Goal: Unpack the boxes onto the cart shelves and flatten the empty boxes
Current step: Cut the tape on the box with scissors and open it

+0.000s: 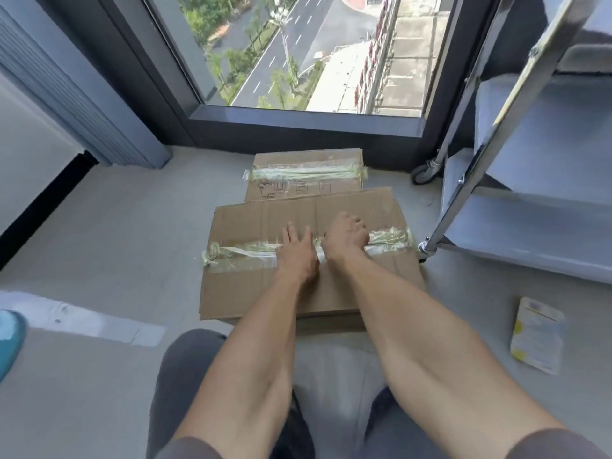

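Both forearms reach to 12 o'clock onto the flattened brown cardboard box (308,260) on the floor: left hand (296,256) fingers spread flat, right hand (346,238) fingers curled, apparently pinching the clear tape strip (245,253) running 9-to-3 o'clock.

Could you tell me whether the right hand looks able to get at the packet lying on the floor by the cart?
Probably yes. The packet lies in the open on the floor to the right, nothing on it, and the right hand only presses the flattened box.
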Demonstrator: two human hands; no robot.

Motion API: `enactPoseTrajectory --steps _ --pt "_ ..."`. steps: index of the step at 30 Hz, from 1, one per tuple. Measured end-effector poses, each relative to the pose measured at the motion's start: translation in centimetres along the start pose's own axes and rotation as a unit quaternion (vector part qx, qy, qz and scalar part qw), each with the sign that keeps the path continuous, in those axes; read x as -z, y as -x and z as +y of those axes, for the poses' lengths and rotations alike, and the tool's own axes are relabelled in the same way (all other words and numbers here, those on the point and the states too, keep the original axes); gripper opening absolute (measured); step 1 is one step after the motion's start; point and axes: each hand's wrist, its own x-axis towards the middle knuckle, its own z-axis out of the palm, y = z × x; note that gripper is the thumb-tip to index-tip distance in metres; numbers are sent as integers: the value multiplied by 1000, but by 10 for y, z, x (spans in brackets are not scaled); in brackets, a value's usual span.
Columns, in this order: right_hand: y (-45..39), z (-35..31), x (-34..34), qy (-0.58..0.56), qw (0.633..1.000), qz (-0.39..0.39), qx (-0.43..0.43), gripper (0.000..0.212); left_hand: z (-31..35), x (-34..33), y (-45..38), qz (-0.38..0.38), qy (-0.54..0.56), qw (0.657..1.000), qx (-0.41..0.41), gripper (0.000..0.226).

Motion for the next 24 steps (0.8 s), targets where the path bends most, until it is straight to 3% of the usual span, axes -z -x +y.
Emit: enactPoseTrajectory --steps 6,13,18,21,24 --pt "13 9 17 -92 995 -21 34 49 8 20 11 -11 22 999 22 36" --pt "45 -10 23 -147 986 20 74 27 -32 16 44 17 34 999 30 29" --pt "67 -45 32 -297 947 42 120 8 -92 9 59 40 20 988 149 46" --pt "80 -78 31 -341 923 23 175 24 -134 5 61 80 20 975 205 59" --pt "85 -114 22 -363 908 8 209 27 -171 -1 59 96 59 967 229 50"
